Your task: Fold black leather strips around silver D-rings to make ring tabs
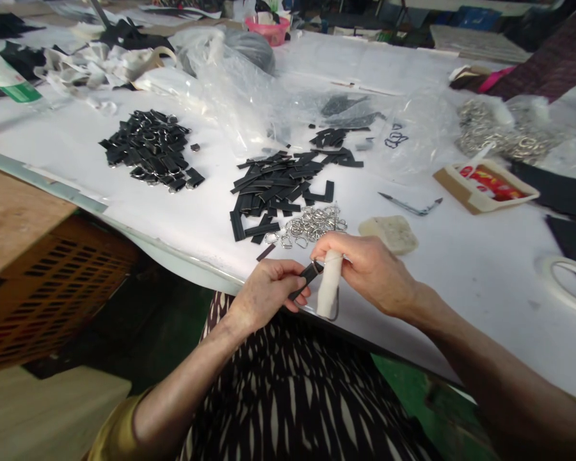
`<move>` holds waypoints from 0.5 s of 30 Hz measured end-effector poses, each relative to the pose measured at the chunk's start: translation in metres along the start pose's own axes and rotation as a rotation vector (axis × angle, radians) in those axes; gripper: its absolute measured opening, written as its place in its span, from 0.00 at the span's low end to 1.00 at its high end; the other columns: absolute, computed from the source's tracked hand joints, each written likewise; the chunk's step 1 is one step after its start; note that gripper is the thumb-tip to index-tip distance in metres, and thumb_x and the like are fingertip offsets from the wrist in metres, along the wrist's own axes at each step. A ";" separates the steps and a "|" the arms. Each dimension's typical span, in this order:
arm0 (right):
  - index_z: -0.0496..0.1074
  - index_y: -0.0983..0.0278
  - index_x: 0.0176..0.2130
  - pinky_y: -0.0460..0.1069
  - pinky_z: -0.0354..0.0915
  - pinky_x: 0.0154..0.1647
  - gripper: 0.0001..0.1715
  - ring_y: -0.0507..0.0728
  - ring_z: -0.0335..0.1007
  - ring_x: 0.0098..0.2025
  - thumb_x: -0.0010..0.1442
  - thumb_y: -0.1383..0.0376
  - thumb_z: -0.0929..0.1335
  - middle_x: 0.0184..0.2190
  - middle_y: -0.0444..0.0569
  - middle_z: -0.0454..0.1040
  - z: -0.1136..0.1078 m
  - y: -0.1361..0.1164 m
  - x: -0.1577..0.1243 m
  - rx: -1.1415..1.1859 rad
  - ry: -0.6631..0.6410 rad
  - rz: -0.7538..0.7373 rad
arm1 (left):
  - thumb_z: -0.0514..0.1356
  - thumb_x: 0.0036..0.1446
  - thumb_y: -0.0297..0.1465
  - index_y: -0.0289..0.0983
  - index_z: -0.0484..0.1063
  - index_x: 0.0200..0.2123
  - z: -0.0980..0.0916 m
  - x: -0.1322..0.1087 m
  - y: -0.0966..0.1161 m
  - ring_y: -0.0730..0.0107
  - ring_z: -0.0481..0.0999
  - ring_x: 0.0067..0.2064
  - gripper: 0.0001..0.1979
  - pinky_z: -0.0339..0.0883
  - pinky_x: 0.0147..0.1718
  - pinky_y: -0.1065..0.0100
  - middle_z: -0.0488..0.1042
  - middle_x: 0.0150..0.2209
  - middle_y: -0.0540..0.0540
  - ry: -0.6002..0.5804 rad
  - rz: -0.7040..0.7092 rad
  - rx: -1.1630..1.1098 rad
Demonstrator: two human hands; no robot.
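Note:
My left hand (267,293) is closed on a short black strap piece (306,278) at the near edge of the white table (484,269). My right hand (365,266) pinches the strap's other end, where a small metal ring seems to sit, and one of its fingers wears a white wrap (329,285). Just beyond the hands lie a heap of metal D-rings (312,225) and a loose pile of black strap pieces (281,186). Farther left sits a pile of straps with rings on them (150,150).
A pale sponge block (388,232) and tweezers (410,206) lie right of the rings. A small cardboard box (487,186), a tape roll (569,285), bagged metal rings (504,131) and clear plastic bags (249,83) are farther off. An orange crate (52,288) stands under the wooden bench on the left.

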State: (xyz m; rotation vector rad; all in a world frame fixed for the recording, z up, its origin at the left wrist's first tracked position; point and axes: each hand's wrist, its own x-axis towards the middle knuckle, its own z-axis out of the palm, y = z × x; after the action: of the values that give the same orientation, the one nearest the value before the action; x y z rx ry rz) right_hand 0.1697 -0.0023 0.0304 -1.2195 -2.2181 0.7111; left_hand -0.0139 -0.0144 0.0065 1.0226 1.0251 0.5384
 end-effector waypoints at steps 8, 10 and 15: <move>0.70 0.64 0.32 0.43 0.59 0.26 0.10 0.49 0.67 0.26 0.56 0.76 0.63 0.27 0.42 0.73 -0.001 -0.002 0.005 0.032 -0.072 -0.093 | 0.57 0.51 0.28 0.33 0.75 0.29 -0.016 0.000 0.002 0.70 0.74 0.30 0.08 0.67 0.25 0.73 0.75 0.28 0.44 -0.152 -0.016 0.040; 0.71 0.64 0.33 0.43 0.60 0.26 0.10 0.49 0.68 0.26 0.56 0.76 0.64 0.27 0.41 0.74 0.000 -0.001 0.005 0.064 -0.095 -0.061 | 0.57 0.51 0.29 0.34 0.75 0.28 -0.018 0.000 0.000 0.70 0.74 0.29 0.07 0.67 0.24 0.74 0.75 0.28 0.44 -0.166 -0.014 0.038; 0.72 0.64 0.34 0.43 0.61 0.27 0.09 0.49 0.69 0.28 0.57 0.76 0.65 0.29 0.41 0.75 0.001 -0.002 0.007 0.106 -0.128 -0.033 | 0.59 0.51 0.29 0.34 0.76 0.27 -0.025 -0.001 -0.001 0.72 0.72 0.26 0.07 0.65 0.22 0.75 0.74 0.25 0.45 -0.184 -0.006 0.042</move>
State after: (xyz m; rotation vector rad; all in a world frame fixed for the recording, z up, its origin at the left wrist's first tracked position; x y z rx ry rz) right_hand 0.1648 0.0026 0.0319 -1.1111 -2.2658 0.9046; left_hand -0.0362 -0.0049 0.0023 1.0852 0.8796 0.4109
